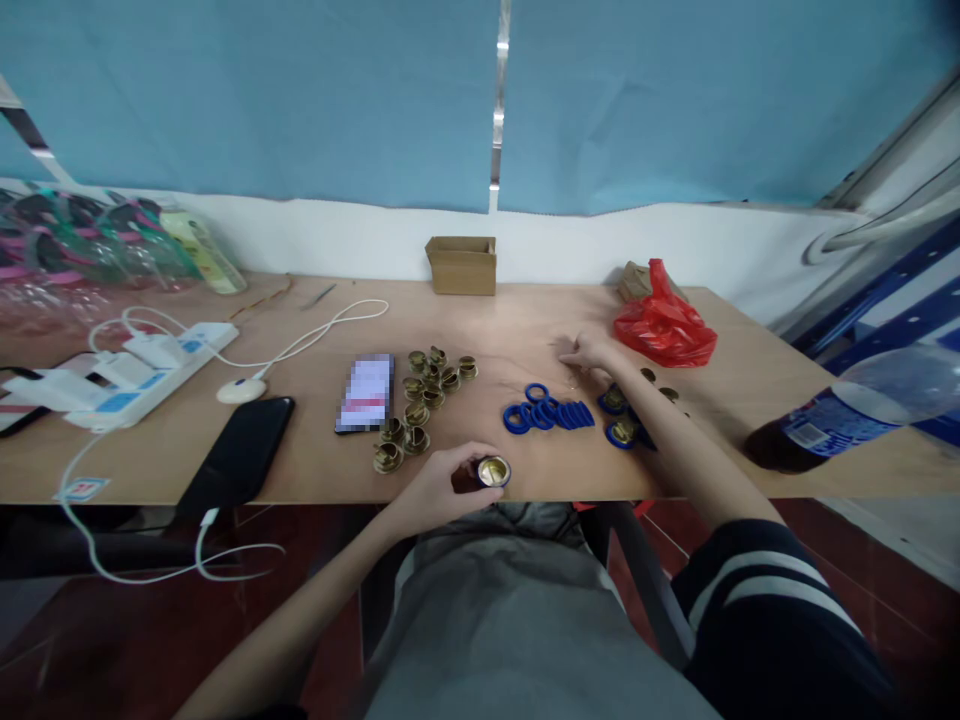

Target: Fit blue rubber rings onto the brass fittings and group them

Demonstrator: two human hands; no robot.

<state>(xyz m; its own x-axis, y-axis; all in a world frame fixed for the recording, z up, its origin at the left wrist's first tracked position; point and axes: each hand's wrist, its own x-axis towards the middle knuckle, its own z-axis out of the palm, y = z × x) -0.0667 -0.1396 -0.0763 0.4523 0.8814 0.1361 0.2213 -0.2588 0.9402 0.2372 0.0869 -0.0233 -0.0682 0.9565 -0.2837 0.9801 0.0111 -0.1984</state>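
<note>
My left hand [442, 483] is closed around a brass fitting [493, 471] with a dark ring on it, held at the front edge of the wooden table [495, 330]. My right hand [589, 352] reaches out over the table, fingers pinched low on the surface beside the red bag; what it pinches is too small to make out. A row of blue rubber rings [547, 412] lies between my hands. A pile of bare brass fittings [420, 405] sits to the left. Brass fittings with blue rings on them [621, 417] lie under my right forearm.
A phone [366, 392] lies face up next to the brass pile. A black phone [244, 450] charges at the front left beside a white power strip [127, 370]. A small cardboard box [462, 264] stands at the back, a red plastic bag [664, 325] at the right, a cola bottle [847, 410] at the far right.
</note>
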